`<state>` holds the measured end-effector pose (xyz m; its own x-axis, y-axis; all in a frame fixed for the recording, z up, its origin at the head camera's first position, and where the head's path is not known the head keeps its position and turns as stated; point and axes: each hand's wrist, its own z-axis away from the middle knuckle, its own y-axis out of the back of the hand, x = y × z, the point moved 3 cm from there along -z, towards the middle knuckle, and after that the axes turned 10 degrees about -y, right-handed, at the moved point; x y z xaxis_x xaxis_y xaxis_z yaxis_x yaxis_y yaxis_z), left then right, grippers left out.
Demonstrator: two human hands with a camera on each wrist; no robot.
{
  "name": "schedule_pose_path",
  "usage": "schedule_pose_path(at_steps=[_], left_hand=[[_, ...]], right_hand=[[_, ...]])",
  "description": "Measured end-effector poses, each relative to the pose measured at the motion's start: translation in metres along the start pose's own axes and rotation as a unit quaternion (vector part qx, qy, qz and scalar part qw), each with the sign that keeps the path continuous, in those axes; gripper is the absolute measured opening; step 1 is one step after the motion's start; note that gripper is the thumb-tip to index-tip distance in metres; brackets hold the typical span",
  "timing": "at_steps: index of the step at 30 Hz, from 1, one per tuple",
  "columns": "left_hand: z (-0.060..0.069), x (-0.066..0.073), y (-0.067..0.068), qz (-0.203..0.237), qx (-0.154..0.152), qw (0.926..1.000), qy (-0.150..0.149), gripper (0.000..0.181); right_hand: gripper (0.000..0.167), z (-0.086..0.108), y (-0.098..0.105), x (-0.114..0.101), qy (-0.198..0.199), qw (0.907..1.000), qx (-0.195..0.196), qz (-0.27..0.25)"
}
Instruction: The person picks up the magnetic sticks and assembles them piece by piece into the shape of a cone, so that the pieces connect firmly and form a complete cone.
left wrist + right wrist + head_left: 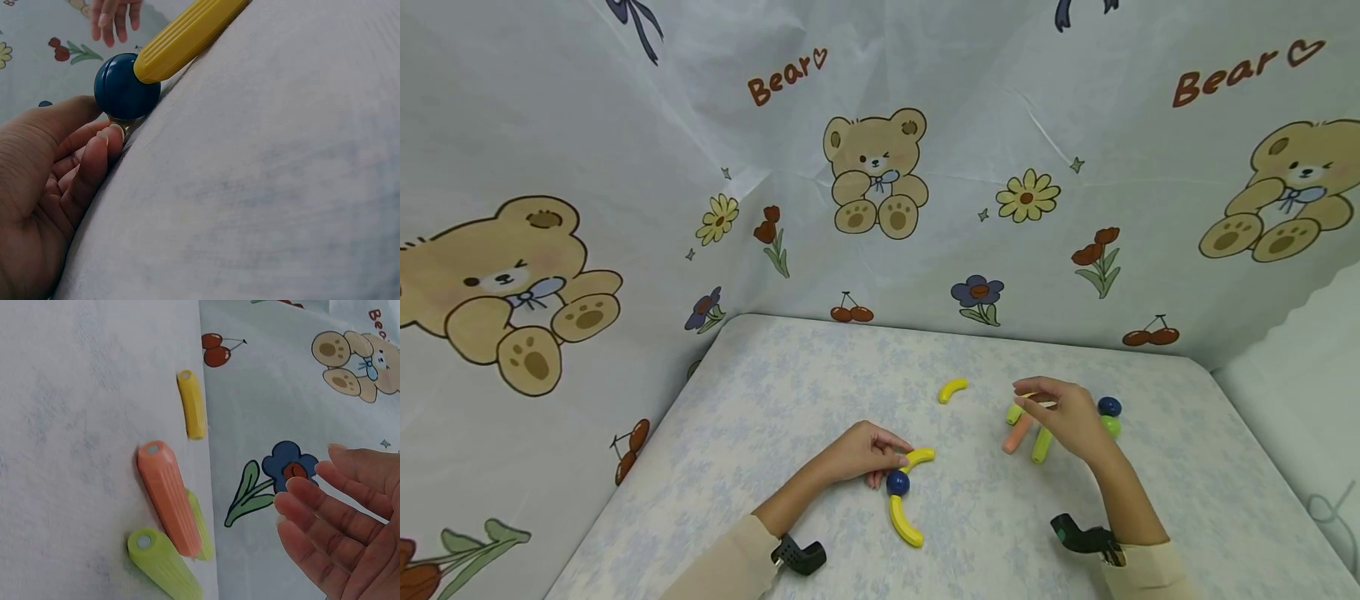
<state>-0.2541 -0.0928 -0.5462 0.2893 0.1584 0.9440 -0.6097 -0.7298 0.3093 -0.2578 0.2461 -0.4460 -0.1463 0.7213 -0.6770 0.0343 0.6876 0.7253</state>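
Observation:
My left hand (861, 454) pinches a short yellow curved rod (920, 457) at its end by a dark blue ball (897, 482). A second yellow curved rod (905, 523) meets the ball's other side, forming a chain on the table. In the left wrist view, the fingers lie close against the blue ball (125, 87), partly hiding the pinched rod. Over the loose rods hovers my right hand (1067, 412), its fingers loosely bent around nothing. Beneath it are an orange rod (1018, 433), a green rod (1041, 445) and another yellow-green one (1014, 413).
A lone yellow curved rod (952, 390) lies toward the back. Beside the right hand sit another blue ball (1108, 406) and a green ball (1110, 427). A bear-printed cloth (925, 275) rises behind the pale table (805, 367). Grey discs cap the rod ends.

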Motion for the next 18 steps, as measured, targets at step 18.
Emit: schedule_pose_path(at_steps=[18], left_hand=[[0.0, 0.0, 0.0, 0.001, 0.001, 1.0, 0.004, 0.027]], right_hand=[[0.033, 0.006, 0.053, 0.04, -0.083, 0.9939, 0.065, 0.033]])
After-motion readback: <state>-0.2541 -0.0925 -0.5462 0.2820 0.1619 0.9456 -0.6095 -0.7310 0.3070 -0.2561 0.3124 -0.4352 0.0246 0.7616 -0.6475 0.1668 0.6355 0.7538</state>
